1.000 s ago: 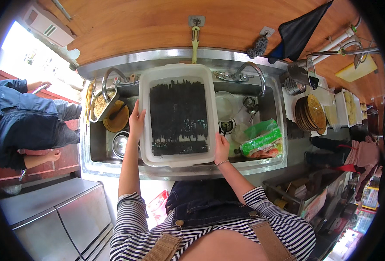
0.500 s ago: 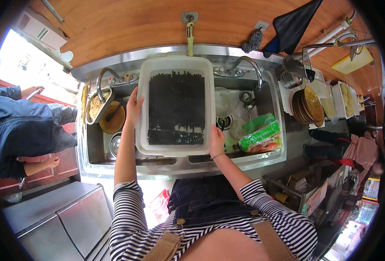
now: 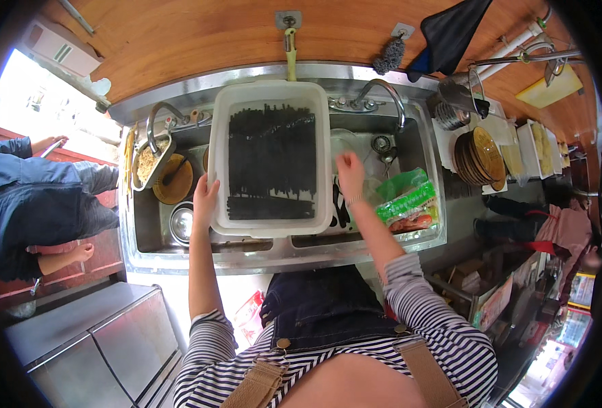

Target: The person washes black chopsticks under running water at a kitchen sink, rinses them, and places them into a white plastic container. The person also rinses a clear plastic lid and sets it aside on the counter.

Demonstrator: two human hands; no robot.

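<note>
A white rectangular plastic tub (image 3: 221, 149) rests across the divider of the double sink. Many black, stick-like strips (image 3: 272, 160) lie side by side in it, with some liquid showing near the front. My left hand (image 3: 206, 200) holds the tub's left rim, thumb on top. Just off the tub's right side, my right hand (image 3: 350, 175) hangs above the right basin with its fingers curled in; nothing shows in them. Below that hand, several black pieces (image 3: 342, 213) lie in the basin, partly hidden by the tub and my wrist.
The right basin (image 3: 416, 136) holds a green-and-clear plastic package (image 3: 407, 200). A brown plate (image 3: 174, 179), a metal bowl (image 3: 181, 223) and a strainer of noodle-like food (image 3: 150, 166) are at the left basin. Faucets (image 3: 386, 88) arch over both. Brown plates (image 3: 479, 158) stand at right. A person (image 3: 32, 197) is at left.
My right hand has let go of the tub's right rim and moved up over the right basin. The black strips have shifted in the tub. My left hand has stayed on the rim.
</note>
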